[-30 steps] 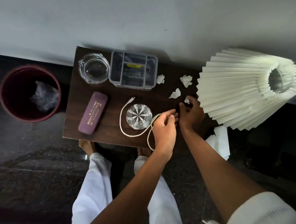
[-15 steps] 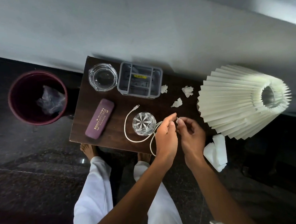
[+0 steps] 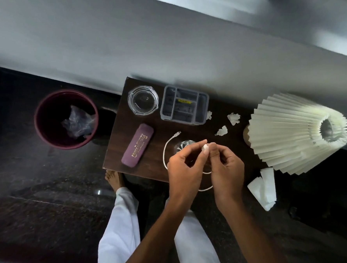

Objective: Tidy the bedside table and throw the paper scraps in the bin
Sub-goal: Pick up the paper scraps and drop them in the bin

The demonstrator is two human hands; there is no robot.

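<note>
At the bottom of the frame two bare forearms rise from white trousers, and a bare foot shows just below the table's near edge. At centre the left hand and right hand meet above the near part of the table; a small white scrap sits between their fingertips, the right thumb and forefinger pinched on it, the left thumb and forefinger touching it from the other side, so which hand carries it cannot be told. A white cable loops on the table under the hands, its plug end pointing up-frame, curling round a cut glass that the left hand partly hides. Left of these lies a purple case with gold lettering, set diagonally. Lower right, white folded paper hangs past the table's corner, beneath a pleated lampshade filling the right side. Farther up, two loose scraps lie on the table, one nearer centre and one beyond it, and a third touches the corner of a grey tray with compartments. Left of the tray stands a glass ashtray. On the dark floor at centre left, well apart from the hands, stands the maroon bin with crumpled plastic inside. A pale wall fills the top.
</note>
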